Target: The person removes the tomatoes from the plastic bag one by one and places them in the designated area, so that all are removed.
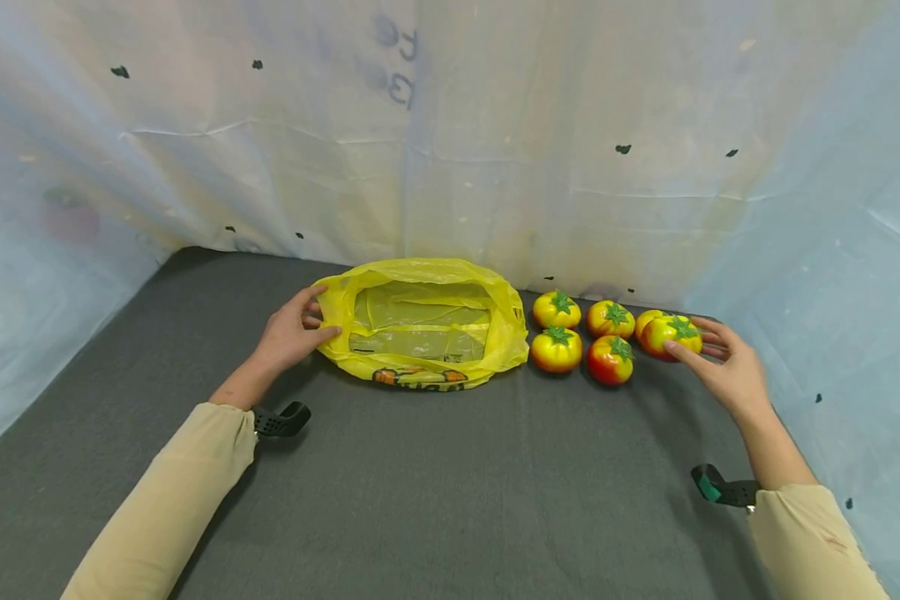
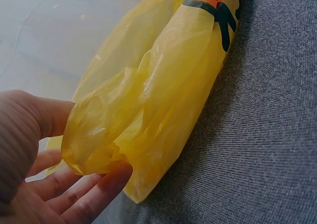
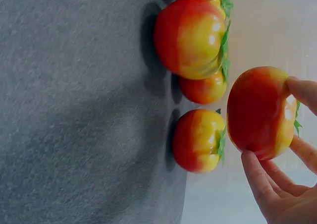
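A yellow plastic bag (image 1: 510,333) lies with its mouth spread wide, showing its inside. My left hand (image 1: 292,329) holds the bag's left rim, thumb and fingers on either side of the thin film; in the left wrist view the fingers (image 2: 106,189) lie under a fold of the bag (image 2: 168,80). On the right, my right hand (image 1: 727,367) grips a red and yellow tomato (image 1: 660,337) by its sides. The right wrist view shows this tomato (image 3: 260,115) raised off the table, and another tomato (image 3: 198,140) stands on the surface beside it.
Several more tomatoes, among them a yellow one (image 1: 556,350) and a redder one (image 1: 610,360), stand in two rows right of the bag. The dark grey table (image 1: 450,475) meets a pale sheet wall (image 1: 480,167) behind them.
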`<action>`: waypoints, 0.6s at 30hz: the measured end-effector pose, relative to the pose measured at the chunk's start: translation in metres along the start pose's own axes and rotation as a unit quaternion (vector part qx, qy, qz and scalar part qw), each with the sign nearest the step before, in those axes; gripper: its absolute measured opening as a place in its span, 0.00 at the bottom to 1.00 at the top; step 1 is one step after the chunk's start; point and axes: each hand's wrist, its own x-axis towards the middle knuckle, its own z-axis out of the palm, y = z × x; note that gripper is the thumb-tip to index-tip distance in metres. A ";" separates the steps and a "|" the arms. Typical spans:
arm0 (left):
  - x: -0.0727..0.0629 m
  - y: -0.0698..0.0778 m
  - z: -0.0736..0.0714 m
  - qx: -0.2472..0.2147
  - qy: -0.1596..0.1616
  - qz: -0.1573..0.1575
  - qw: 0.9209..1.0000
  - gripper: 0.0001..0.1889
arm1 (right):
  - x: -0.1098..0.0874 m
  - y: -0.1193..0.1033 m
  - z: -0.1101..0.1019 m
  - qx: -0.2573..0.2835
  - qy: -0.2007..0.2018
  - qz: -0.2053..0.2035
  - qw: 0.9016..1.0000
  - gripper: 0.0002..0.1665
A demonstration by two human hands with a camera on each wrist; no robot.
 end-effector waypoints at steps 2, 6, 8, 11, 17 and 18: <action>0.000 0.000 0.000 0.001 0.001 0.000 1.000 0.39 | 0.000 0.003 0.000 -0.003 0.002 0.005 1.000 0.48; 0.000 0.000 0.000 0.004 0.002 0.001 1.000 0.39 | 0.000 0.009 0.000 -0.008 -0.001 0.017 1.000 0.49; 0.000 -0.001 0.000 0.005 0.001 0.002 1.000 0.39 | 0.000 0.013 0.001 -0.010 -0.007 0.017 1.000 0.49; 0.000 -0.001 0.000 0.007 0.001 0.003 1.000 0.39 | -0.001 0.019 0.001 -0.012 -0.020 0.011 1.000 0.49; 0.000 -0.001 0.000 0.007 0.002 0.004 1.000 0.38 | -0.002 0.030 0.006 -0.030 -0.039 0.010 0.999 0.49; 0.000 -0.001 0.000 0.008 0.002 0.003 1.000 0.39 | -0.002 0.031 0.007 -0.036 -0.041 0.012 0.998 0.49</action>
